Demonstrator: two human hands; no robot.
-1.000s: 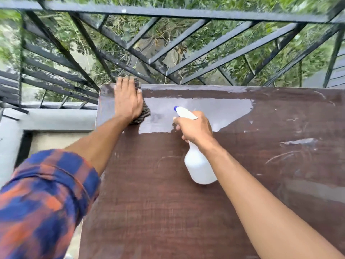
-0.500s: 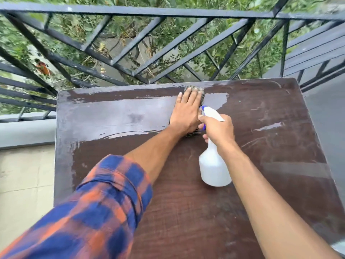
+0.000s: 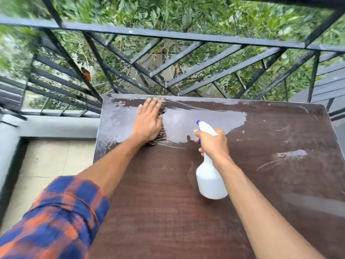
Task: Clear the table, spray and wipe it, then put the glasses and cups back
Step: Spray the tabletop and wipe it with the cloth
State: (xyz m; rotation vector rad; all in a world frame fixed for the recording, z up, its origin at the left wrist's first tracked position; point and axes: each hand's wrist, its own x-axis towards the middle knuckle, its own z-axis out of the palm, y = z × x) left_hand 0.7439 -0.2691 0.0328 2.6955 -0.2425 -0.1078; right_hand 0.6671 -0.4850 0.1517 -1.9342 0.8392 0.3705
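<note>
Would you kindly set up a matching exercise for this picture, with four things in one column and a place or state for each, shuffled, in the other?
Things
1. left hand
2. right hand
3. cloth
4. railing

Places or states
A. stands beyond the far edge of the table
B. grips the neck of the spray bottle
C. lies flat on the cloth, fingers straight
D. pressed onto the wet table top, mostly covered by a hand

Pairs: 1-C, 2-B, 3-D, 4-A
</note>
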